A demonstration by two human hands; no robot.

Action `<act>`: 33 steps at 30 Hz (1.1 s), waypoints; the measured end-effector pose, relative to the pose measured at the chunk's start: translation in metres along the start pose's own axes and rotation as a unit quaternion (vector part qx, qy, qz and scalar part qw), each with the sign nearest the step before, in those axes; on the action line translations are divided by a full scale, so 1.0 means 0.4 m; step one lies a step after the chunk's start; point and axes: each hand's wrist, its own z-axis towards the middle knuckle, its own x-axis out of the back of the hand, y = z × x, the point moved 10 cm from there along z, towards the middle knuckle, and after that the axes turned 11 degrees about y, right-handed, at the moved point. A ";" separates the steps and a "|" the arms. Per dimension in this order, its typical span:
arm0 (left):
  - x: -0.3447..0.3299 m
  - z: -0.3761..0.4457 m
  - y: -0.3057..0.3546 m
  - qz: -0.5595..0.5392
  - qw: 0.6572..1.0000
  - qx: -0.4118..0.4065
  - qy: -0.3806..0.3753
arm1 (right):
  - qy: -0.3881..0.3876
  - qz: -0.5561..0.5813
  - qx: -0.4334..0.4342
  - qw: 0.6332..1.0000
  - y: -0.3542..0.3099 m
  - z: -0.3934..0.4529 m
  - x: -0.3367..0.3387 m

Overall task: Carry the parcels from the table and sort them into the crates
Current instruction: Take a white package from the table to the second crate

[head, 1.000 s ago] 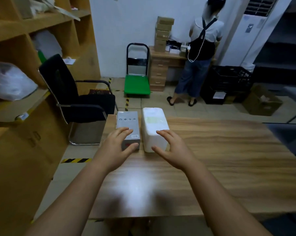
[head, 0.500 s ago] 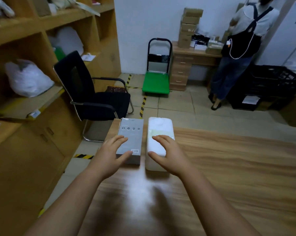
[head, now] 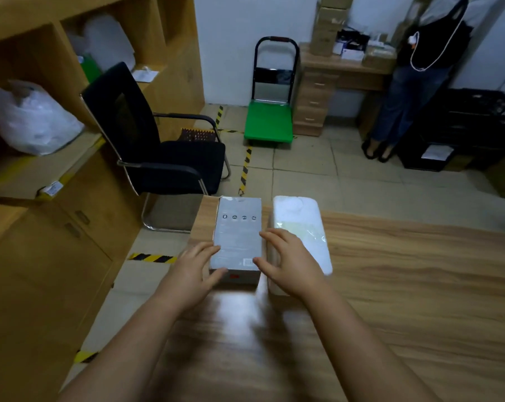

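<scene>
A wooden table (head: 390, 285) fills the near right of the view, its far left corner reaching toward a tiled floor marked with yellow-and-black tape. Two parcels lie side by side at that corner: a grey box (head: 237, 236) on the left and a white parcel (head: 303, 227) wrapped in plastic just right of it. Wooden shelves (head: 28, 82) line the left wall, holding a white bag (head: 33, 117). A black chair (head: 147, 137) stands between the shelves and the table. Farther off, a green trolley (head: 268, 123) is parked by a small desk (head: 332, 79), where a person (head: 419, 68) stands facing away. Black crates (head: 472, 123) are stacked at the far right.

Both bare arms reach forward over the table. The left hand (head: 191, 271) has spread, relaxed fingers at the grey box's near left corner, thumb against its near end. The right hand (head: 286, 264) is likewise open, fingers spread at the box's right edge, over the gap between the parcels. Neither hand has closed round anything.
</scene>
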 end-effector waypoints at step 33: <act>-0.474 0.014 0.380 -0.093 0.994 0.036 -0.033 | -0.006 0.066 -0.188 0.980 0.626 -0.191 0.172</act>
